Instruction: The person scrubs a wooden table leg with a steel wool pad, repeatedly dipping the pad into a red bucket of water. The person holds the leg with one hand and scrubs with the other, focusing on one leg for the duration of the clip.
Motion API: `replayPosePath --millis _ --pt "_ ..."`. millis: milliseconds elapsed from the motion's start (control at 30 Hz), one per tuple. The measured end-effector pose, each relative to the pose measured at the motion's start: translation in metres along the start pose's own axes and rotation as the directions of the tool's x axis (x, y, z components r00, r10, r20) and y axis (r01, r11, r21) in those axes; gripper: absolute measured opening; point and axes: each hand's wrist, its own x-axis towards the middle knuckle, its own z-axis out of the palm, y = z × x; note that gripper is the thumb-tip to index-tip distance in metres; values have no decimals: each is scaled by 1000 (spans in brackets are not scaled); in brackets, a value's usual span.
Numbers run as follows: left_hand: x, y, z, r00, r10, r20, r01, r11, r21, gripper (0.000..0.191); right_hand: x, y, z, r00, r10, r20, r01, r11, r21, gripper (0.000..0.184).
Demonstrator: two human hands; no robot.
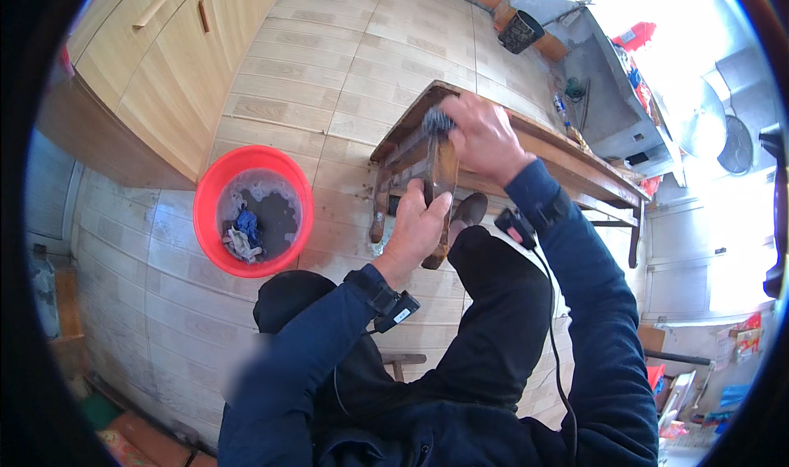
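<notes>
My left hand (414, 228) grips the leg of a wooden bench (530, 125), which lies tilted or on its side before me; the hand's fingers wrap around the leg near its middle. My right hand (487, 135) holds a steel-wool scouring pad (438, 120) against the upper part of the same leg, near the bench's end. The pad and fingers are slightly blurred. Left of the bench stands a red plastic basin (203, 211) with dark, soapy water and a wet blue and white cloth (245, 234) in it.
Light wooden cabinets (179, 78) stand at upper left. A black patterned bin (521, 32) stands by the far wall. Along the right side runs a grey counter (610, 78) with several items. Part of a wooden stool (404, 360) shows between my legs.
</notes>
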Motion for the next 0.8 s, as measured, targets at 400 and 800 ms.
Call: replayPosePath --millis 400,800 --pt "-3 3 2 1000 -1 26 4 994 -105 38 -76 -24 2 997 -12 76 -9 963 271 30" --pt "-3 1 -1 1000 7 4 -7 999 -35 38 -10 -12 9 979 199 -39 -198 980 23 33"
